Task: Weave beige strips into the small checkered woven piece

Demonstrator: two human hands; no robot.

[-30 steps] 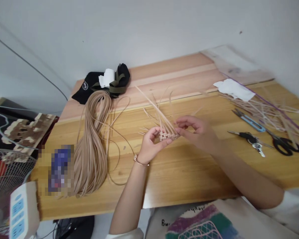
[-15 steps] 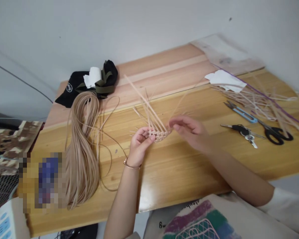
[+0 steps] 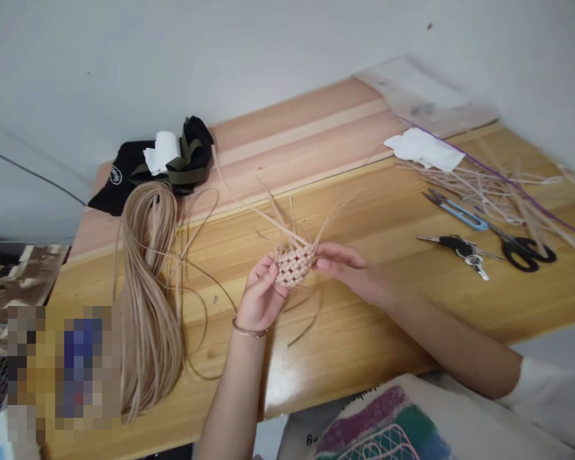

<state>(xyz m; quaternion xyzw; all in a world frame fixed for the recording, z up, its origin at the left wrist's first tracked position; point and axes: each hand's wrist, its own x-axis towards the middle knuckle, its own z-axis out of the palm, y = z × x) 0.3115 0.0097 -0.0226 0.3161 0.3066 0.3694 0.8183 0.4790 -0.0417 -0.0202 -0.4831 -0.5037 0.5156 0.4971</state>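
— While both hands are raised above the worktop (image 3: 364, 332), where is the woven piece (image 3: 294, 265)?

— It sits between them. The left hand (image 3: 261, 295) grasps its left edge with the fingers (image 3: 268, 273), and the right hand (image 3: 347, 268) pinches its right edge. Loose strips stick up and down from it.

— How many things lie around?

— One big strip bundle (image 3: 146, 300) at left, one black scissors (image 3: 522, 246), one blue clipper (image 3: 457, 211), one bunch of keys (image 3: 462, 248), maybe two keys, it is blurry. Also two white tissues (image 3: 424, 148).
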